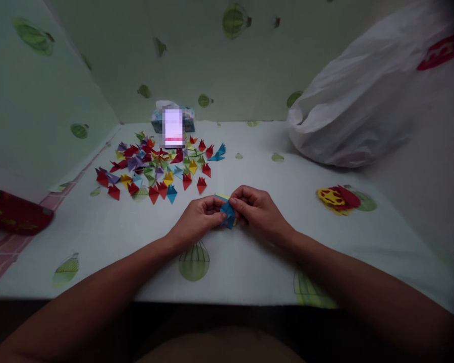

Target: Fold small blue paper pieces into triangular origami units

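Note:
Between my hands, just above the white table (245, 262), is a small piece of folded blue paper (229, 216) with a yellow layer showing at its edges. My left hand (204, 214) pinches its left side between thumb and fingers. On the other side, the thumb and fingertips of my right hand (253, 206) close on the paper's upper right part. My fingers cover much of the folds. Beyond my left hand lies a spread of many small folded paper pieces (162, 190) in red, blue, yellow, green and purple.
A tissue box (189, 121) stands at the back behind a lit phone (173, 126) with a blurred screen. A large white plastic bag (348, 111) rests at the back right. Red and yellow flat pieces (336, 197) lie on the right. A red object (18, 214) is at the left edge.

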`<state>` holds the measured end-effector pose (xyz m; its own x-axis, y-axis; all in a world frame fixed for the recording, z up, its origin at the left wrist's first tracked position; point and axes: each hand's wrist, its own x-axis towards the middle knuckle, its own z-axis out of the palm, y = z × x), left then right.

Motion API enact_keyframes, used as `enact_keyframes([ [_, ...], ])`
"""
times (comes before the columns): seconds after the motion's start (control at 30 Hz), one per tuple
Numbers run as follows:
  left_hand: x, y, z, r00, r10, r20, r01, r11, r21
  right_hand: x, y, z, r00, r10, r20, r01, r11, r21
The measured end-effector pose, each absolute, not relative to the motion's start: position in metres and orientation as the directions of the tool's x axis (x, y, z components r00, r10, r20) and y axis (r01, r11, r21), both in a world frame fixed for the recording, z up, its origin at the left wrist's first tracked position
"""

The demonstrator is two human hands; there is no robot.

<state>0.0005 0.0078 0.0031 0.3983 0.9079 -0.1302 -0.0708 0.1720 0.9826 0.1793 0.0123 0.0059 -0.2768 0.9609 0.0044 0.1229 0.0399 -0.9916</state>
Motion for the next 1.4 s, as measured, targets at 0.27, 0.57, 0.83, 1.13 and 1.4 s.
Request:
enact_keyframes([
  [0.27,-0.0030,0.0114,0.0008,0.275,0.959,-0.071,-0.080,0.096,0.992,0.1779,0.0082,0.0071,-0.343,0.934,0.103,0.148,0.162,-0.976],
  [0.57,-0.0019,0.0094,0.0052,0.196,0.977,0.081,-0.118,-0.059,0.991,0.1795,0.0099,0.0066,-0.279,0.955,0.101,0.073,0.126,-0.989],
  [0.83,-0.0029,0.0082,0.0026,0.314,0.943,0.112,-0.133,-0.073,0.988,0.1766,0.0098,0.0040,-0.348,0.937,-0.021,-0.003,-0.024,-1.000],
  [1.13,-0.0038,0.0100,0.0053,0.303,0.948,-0.100,-0.123,0.143,0.982,0.1751,0.0065,0.0059,-0.349,0.937,-0.001,-0.015,-0.007,-1.000],
  [1.4,-0.0038,0.0118,0.0040,0.264,0.959,-0.099,-0.138,0.139,0.981,0.1747,0.0052,0.0045,-0.371,0.928,-0.045,-0.021,-0.057,-0.998],
])
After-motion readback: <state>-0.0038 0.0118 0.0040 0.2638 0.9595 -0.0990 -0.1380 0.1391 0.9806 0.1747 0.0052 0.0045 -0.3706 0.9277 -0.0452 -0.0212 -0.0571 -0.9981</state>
